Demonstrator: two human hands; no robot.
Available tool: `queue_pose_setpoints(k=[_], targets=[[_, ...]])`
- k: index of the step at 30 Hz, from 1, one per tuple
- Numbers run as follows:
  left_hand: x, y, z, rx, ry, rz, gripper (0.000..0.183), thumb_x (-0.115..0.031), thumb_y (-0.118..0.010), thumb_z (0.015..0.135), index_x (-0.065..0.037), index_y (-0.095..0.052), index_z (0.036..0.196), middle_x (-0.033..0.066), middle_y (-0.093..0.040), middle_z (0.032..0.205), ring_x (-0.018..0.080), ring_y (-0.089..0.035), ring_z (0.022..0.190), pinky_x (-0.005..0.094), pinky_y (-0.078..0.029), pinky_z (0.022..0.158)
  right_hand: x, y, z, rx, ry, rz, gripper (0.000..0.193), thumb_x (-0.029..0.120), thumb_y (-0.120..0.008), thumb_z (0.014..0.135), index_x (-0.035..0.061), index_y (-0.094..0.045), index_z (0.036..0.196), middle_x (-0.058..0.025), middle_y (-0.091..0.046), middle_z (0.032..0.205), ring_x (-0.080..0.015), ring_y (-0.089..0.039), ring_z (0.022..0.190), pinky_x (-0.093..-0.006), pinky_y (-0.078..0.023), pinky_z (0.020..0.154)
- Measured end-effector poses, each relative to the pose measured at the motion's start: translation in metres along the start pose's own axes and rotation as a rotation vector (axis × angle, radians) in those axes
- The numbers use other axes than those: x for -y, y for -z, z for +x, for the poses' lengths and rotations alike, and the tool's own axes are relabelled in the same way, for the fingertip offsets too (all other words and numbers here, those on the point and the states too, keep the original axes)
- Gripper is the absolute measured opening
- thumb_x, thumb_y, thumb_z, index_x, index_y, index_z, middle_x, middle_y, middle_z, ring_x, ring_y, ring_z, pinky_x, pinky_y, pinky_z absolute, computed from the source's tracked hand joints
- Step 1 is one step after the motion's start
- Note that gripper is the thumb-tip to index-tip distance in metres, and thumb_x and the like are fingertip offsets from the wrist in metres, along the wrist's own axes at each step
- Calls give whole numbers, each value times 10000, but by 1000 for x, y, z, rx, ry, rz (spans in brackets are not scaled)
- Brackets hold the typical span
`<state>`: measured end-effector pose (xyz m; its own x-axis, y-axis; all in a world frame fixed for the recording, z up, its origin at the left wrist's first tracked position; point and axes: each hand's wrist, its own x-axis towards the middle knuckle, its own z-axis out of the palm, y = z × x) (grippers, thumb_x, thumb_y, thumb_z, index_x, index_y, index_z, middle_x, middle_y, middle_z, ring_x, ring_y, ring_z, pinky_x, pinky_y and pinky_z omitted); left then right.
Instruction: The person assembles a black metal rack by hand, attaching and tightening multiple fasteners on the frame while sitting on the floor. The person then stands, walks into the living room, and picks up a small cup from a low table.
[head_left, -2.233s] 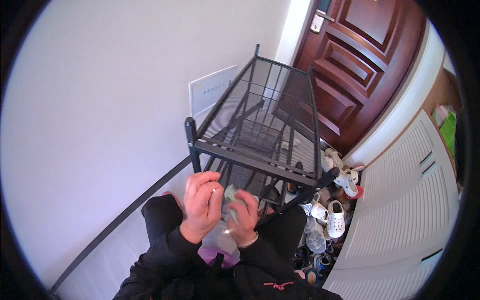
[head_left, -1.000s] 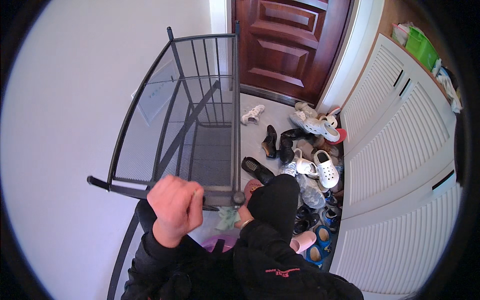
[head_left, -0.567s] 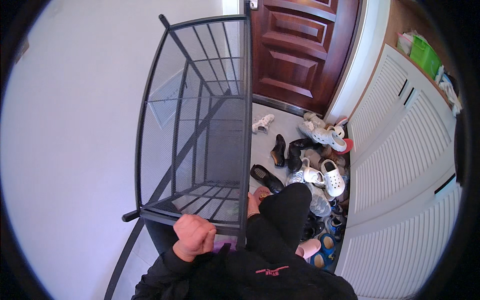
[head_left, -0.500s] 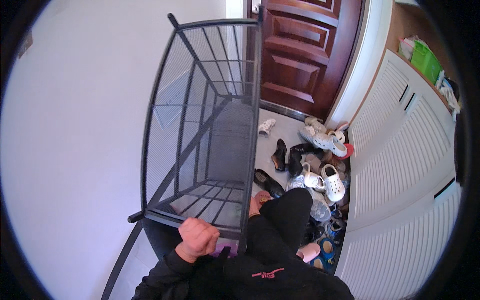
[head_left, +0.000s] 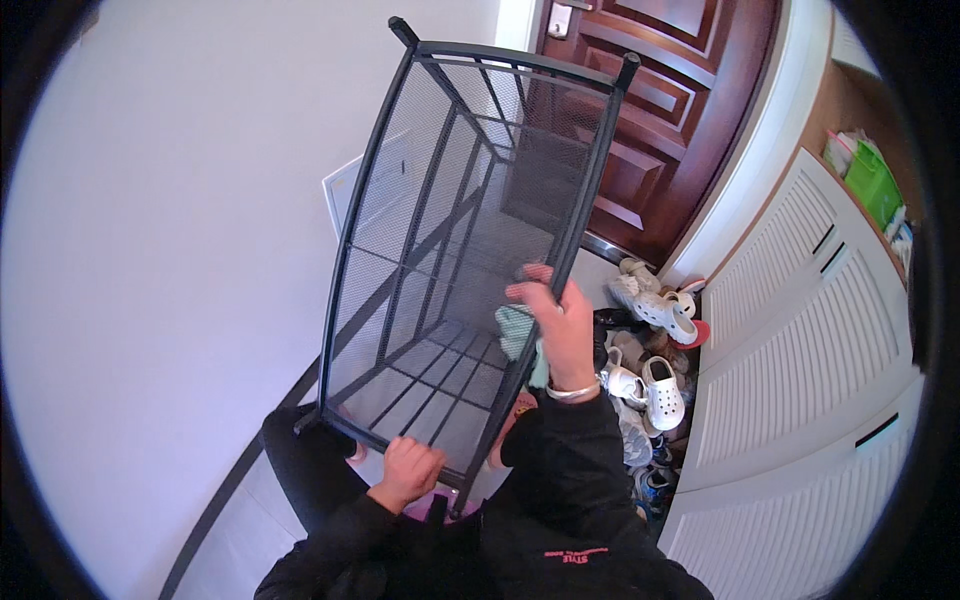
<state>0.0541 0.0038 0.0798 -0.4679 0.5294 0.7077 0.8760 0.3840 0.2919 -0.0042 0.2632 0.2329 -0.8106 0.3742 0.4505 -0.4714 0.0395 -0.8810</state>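
Note:
A black metal mesh shoe rack (head_left: pixel 400 255) stands tilted in front of me, its near end over my lap. My left hand (head_left: pixel 410 470) is closed around the rail at that near end. Over the rack's right-hand rail is my right hand (head_left: pixel 562 325), its fingers curled and a little blurred. A light green cloth (head_left: pixel 514 330) hangs beneath this hand, partly behind the rail; the palm's hold on it is mostly hidden.
Many shoes lie piled at the right, among them white clogs (head_left: pixel 663 395). A white louvered cabinet (head_left: pixel 790 330) bounds the right side, with a green basket (head_left: pixel 873 185) above. The brown door (head_left: pixel 650 110) is ahead; a white wall (head_left: pixel 180 250) is at left.
My right hand has come up from behind the rack to its right rail, with the green cloth now showing. The rack's far end has swung right, and my left hand stays at the near rail.

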Motion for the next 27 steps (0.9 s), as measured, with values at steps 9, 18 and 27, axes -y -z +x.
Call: queue_pose_setpoints(k=[9, 18, 27], targets=[[12, -4, -5, 1, 455, -244, 66, -122, -635, 848, -58, -645, 861, 111, -618, 737, 297, -594, 665, 391, -429, 605, -34, -46, -37, -152, -84, 48, 152, 137, -674, 885, -14, -656, 902, -59, -673, 784, -129, -628, 705, -264, -501, 678], [-2, 52, 34, -121, 539, -193, 116, -81, -579, 872, -46, -620, 975, 147, -635, 791, 343, -604, 679, 414, -471, 619, -115, -68, -126, -37, -197, -293, 171, 128, -683, 856, -21, -680, 941, -54, -692, 808, -106, -630, 773, -257, -492, 722], [-25, 98, 85, -191, 214, -155, 239, -31, -585, 768, -54, -666, 992, 85, -534, 681, 256, -534, 577, 340, -418, 510, -164, -73, -189, 130, -220, -304, 145, 148, -728, 817, 38, -697, 906, -56, -609, 758, -163, -563, 717, -285, -443, 656]])
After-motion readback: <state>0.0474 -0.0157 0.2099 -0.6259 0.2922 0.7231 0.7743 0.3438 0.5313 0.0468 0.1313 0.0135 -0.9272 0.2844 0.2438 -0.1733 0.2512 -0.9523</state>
